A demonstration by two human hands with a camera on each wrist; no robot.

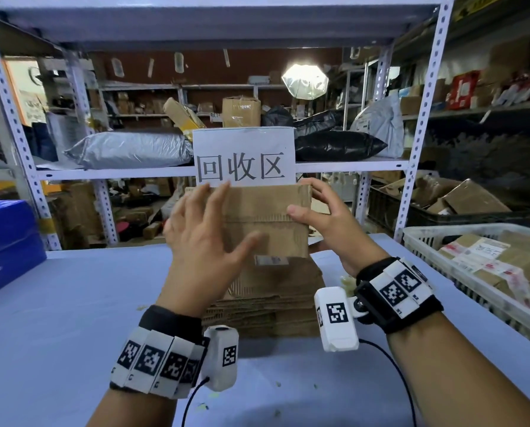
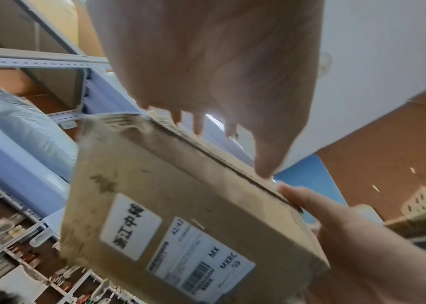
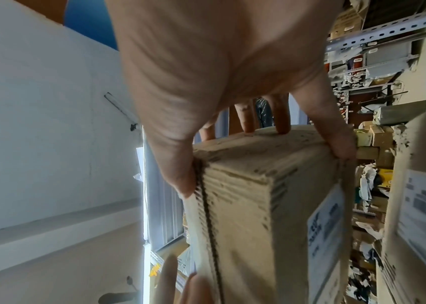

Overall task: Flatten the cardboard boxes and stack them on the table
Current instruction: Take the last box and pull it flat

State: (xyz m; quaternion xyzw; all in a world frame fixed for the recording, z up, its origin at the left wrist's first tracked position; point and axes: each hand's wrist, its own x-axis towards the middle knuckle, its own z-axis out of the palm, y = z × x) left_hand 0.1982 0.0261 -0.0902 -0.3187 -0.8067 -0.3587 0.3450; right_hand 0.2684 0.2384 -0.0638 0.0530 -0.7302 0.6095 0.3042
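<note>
I hold a brown cardboard box (image 1: 267, 217) up in front of me, above a stack of flattened cardboard (image 1: 270, 306) on the blue table (image 1: 72, 318). My right hand (image 1: 319, 211) grips its upper right corner, thumb on the near face and fingers over the far side. My left hand (image 1: 208, 235) lies against the near face with straight, spread fingers. In the left wrist view the box (image 2: 180, 205) shows two white labels below my left hand (image 2: 219, 72). The right wrist view has my right hand (image 3: 219, 72) clamped over the box (image 3: 253, 205) end.
A white basket (image 1: 442, 272) holding taped boxes (image 1: 497, 260) stands on the table at the right. A blue carton (image 1: 5, 241) sits at the left edge. Behind the table is a metal shelf rack (image 1: 417, 143) with a paper sign (image 1: 245, 158).
</note>
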